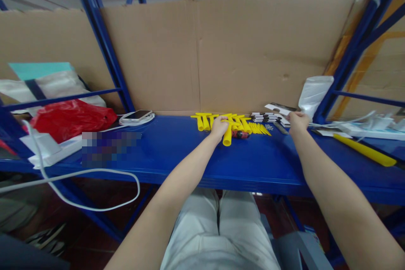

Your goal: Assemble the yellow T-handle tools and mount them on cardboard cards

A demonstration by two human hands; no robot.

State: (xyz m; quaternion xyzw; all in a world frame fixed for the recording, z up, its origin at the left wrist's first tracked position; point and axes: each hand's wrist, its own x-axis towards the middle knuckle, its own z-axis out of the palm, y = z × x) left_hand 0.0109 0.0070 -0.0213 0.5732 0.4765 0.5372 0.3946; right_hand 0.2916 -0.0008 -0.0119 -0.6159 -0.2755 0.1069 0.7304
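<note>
My left hand (pixel 219 126) is closed around a yellow T-shaped plastic piece (pixel 227 136), its round hollow end facing me. More yellow T-shaped pieces (pixel 200 123) lie along the back of the blue table on both sides of that hand. My right hand (pixel 298 120) pinches a thin black-and-white card (pixel 280 108) near the cardboard wall. Under it lies a stack of black-and-white cards (pixel 265 117). Between the hands are a row of small pointed yellow pieces (pixel 259 128), a red-and-black tool (pixel 241 134) and a cluster of tiny metallic parts (pixel 268 127).
A clear plastic bag (pixel 314 97) leans at the back right. A long yellow-edged object (pixel 363 149) and a white power strip (pixel 376 128) lie further right. At left are a phone (pixel 139 114) on a coiled white cable and a red bag (pixel 74 118). Blue posts frame the table (pixel 177 156).
</note>
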